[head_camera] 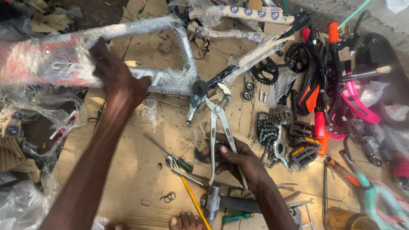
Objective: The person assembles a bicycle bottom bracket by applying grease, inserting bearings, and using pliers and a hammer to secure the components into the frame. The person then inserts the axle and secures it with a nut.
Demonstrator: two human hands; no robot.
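A bicycle frame [168, 79] wrapped in clear plastic lies across flattened cardboard [136, 170]. My left hand [121, 83] presses down on its lower tube. My right hand [236, 157] grips the two long handles of silver adjustable pliers [217, 115]. The pliers' jaws sit at the frame's bottom bracket [199, 88], beside its black cup. The handles are spread apart in my fingers.
A hammer [213, 200], a yellow-shafted screwdriver [194, 200], a green-handled screwdriver [232, 217] and a wrench [181, 168] lie near my right hand. Chain [266, 132], pedals [302, 155], sprockets [266, 70], bearings [247, 91] and handlebars with orange grips [332, 32] crowd the right. Plastic wrap is piled at the left.
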